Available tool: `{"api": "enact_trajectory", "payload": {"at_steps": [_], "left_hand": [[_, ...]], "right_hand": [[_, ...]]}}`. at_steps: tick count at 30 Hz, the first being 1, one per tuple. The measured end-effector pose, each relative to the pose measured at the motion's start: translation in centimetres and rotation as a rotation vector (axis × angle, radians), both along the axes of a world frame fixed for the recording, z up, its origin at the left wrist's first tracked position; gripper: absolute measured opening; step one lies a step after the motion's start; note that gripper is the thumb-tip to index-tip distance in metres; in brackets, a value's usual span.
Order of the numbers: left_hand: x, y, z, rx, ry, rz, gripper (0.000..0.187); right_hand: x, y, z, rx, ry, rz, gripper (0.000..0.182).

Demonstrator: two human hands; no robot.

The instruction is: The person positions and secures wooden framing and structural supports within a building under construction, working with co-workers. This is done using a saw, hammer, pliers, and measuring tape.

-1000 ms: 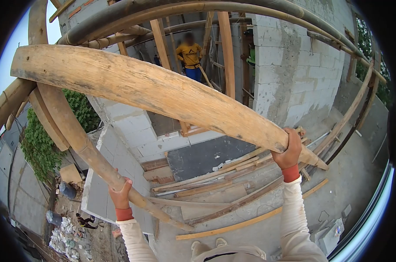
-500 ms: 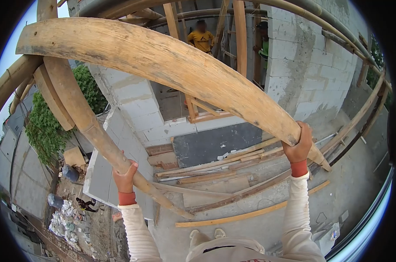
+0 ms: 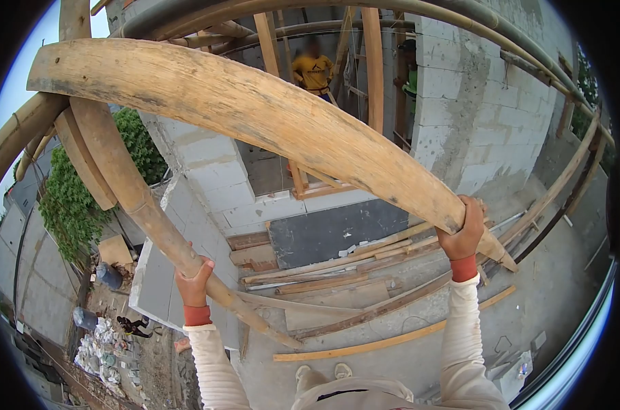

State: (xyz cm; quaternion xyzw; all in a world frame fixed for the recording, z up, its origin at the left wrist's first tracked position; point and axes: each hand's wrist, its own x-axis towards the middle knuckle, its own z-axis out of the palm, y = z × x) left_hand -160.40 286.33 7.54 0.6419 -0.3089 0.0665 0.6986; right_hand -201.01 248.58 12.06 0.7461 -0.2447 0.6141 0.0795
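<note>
A wide, pale wooden plank [image 3: 255, 109] crosses the view from the upper left down to the right. My right hand [image 3: 463, 229] is wrapped round its lower right end. On the left, my left hand [image 3: 195, 280] grips a long bamboo pole [image 3: 153, 219] that slants from the upper left down toward the floor. The plank's far end lies across the upper part of this pole, beside a horizontal bamboo pole [image 3: 23, 130]. Both of my sleeves are pale with red cuffs.
A grey block wall [image 3: 453, 123] with an opening stands ahead; a person in a yellow shirt [image 3: 314, 70] and another in green are inside. Planks and poles [image 3: 337, 273] lie on the concrete floor. A drop with rubble and sacks [image 3: 105, 348] is at the lower left.
The plank's right end and my right hand have moved slightly down and left in the view. My left hand keeps its hold on the bamboo pole.
</note>
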Motion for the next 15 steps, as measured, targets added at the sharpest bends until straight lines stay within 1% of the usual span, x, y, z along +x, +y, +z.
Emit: {"api": "enact_trajectory", "payload": {"at_steps": [3,6,15], "left_hand": [[-0.45,-0.24,0.30,0.001,0.019,0.015,0.080],[-0.45,-0.22,0.34,0.008,0.022,0.012,0.080],[-0.09,-0.24,-0.05,-0.009,0.009,0.014,0.080]], "right_hand": [[-0.01,-0.07,0.00,-0.023,-0.023,0.001,0.054],[-0.04,-0.08,-0.03,0.005,-0.021,-0.003,0.054],[0.01,-0.03,0.26,-0.023,-0.030,0.010,0.052]]}}
